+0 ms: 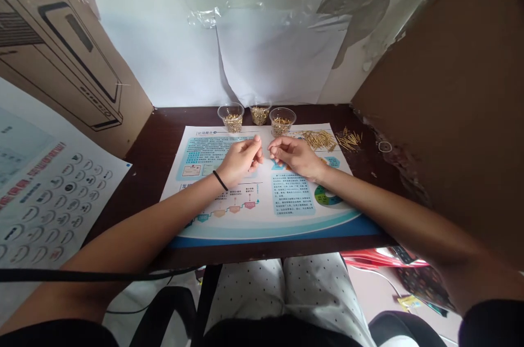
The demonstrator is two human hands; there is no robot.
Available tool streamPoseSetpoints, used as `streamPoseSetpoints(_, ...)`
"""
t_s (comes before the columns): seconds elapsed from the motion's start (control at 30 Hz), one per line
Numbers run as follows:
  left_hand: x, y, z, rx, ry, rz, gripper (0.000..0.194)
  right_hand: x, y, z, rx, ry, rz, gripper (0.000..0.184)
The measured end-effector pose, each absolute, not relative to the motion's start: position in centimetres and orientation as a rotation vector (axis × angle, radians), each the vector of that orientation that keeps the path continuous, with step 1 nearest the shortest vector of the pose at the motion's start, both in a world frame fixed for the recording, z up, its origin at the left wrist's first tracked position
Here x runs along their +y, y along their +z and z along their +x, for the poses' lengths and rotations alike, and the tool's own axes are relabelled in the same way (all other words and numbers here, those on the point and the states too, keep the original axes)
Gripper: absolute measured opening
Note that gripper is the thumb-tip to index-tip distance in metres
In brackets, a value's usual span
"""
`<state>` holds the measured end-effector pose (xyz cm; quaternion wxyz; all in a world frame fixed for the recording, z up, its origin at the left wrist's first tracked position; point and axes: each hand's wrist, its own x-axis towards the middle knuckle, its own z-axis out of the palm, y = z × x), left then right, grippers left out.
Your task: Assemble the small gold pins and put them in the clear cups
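Note:
My left hand [242,161] is closed above the printed sheet [262,226], thumb pressed to the curled fingers. Facing it across a small gap, my right hand [296,156] has its thumb and fingertips pinched together. Whatever either hand holds is too small or hidden to make out. Just beyond them stand three clear plastic cups: a left cup [231,119], a middle cup [260,113] and a right cup [282,121], each with small gold-coloured metal pieces inside. Beside my right hand lies a heap of thin gold-coloured pins [318,140], with a smaller pile of pins [349,139] farther right.
A cardboard box panel [77,47] rises on the left and a brown board [450,90] on the right. The paper-covered wall [270,58] closes the back. Another printed sheet [49,183] leans in at left. A small white ring [385,146] lies near the right board.

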<state>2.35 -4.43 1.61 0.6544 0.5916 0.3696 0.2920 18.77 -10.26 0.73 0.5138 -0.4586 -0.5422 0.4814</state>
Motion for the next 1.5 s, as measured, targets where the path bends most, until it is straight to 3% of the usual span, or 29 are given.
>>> streamPoseSetpoints(0.2,-4.57,0.98,2.32,0.831,0.784,1.538,0.049,-10.81,0.55,18.44,-1.365,1.003,-1.22,0.021)
streamPoseSetpoints(0.5,-3.99,0.78,2.37,0.722,0.657,1.482,0.033,-10.6,0.25,18.02,-1.353,0.927,-1.316,0.017)
streamPoseSetpoints(0.67,-3.77,0.93,2.26,0.679,0.615,1.555,0.027,-10.71,0.62,17.96,-1.432,0.846,-1.399,0.024)
streamPoseSetpoints(1.0,-4.1,1.37,2.25,0.757,0.615,1.818,0.034,-10.64,0.37,18.29,-1.505,0.888,-1.322,0.036)
streamPoseSetpoints(1.5,-4.12,1.45,2.11,0.661,0.622,2.021,0.031,-10.74,0.7,18.35,-1.635,0.792,-1.357,0.033)
